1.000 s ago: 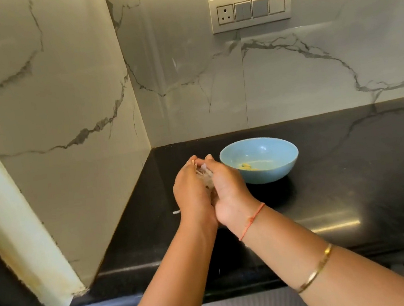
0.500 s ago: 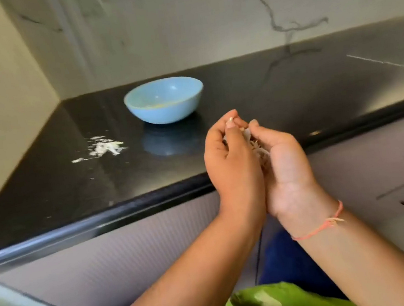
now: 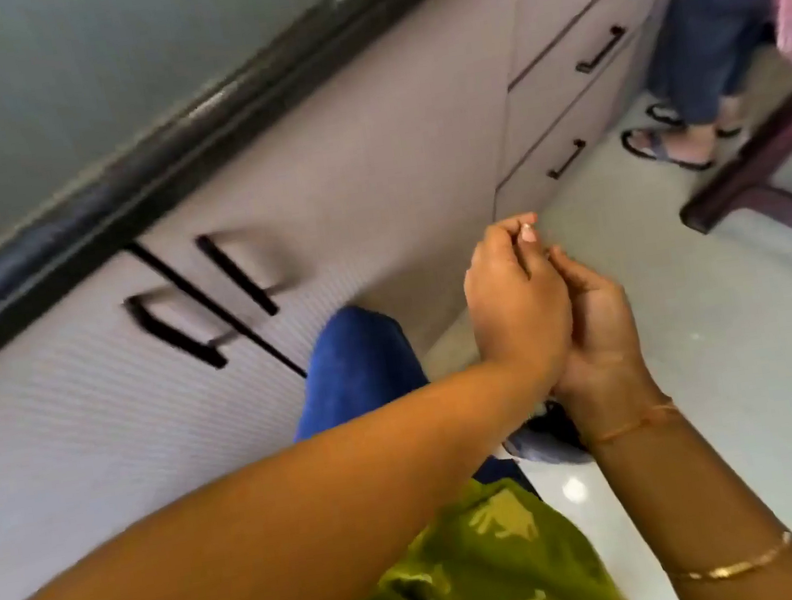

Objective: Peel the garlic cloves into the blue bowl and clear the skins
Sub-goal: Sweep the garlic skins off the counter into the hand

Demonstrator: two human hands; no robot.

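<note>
Garlic skins cannot be made out anywhere in this blurred view; whatever lies between the two hands is hidden. The left hand [image 3: 515, 304] has its fingers curled, thumb and fingertip meeting at the top, and it lies against the cupped right hand [image 3: 598, 323], the palms pressed together; I cannot tell whether either hand holds anything. Both hands hang over the pale glossy floor tiles [image 3: 724, 357], in front of the pale lilac cabinet doors [image 3: 75, 442] with long black bar handles [image 3: 234, 275], below the rounded black countertop edge [image 3: 154, 165]. A thin orange thread [image 3: 637, 424] circles the right wrist, and a slim gold bangle [image 3: 731, 568] sits further up that forearm. Under the arms show a blue trouser leg [image 3: 356, 355] and a green patterned garment [image 3: 479, 565]. To the right of the doors is a stack of lilac drawers [image 3: 573, 90]. Beyond them stand another person's blue-jeaned legs [image 3: 710, 21] in dark sandals [image 3: 666, 148], near a dark wooden furniture leg [image 3: 762, 186].
</note>
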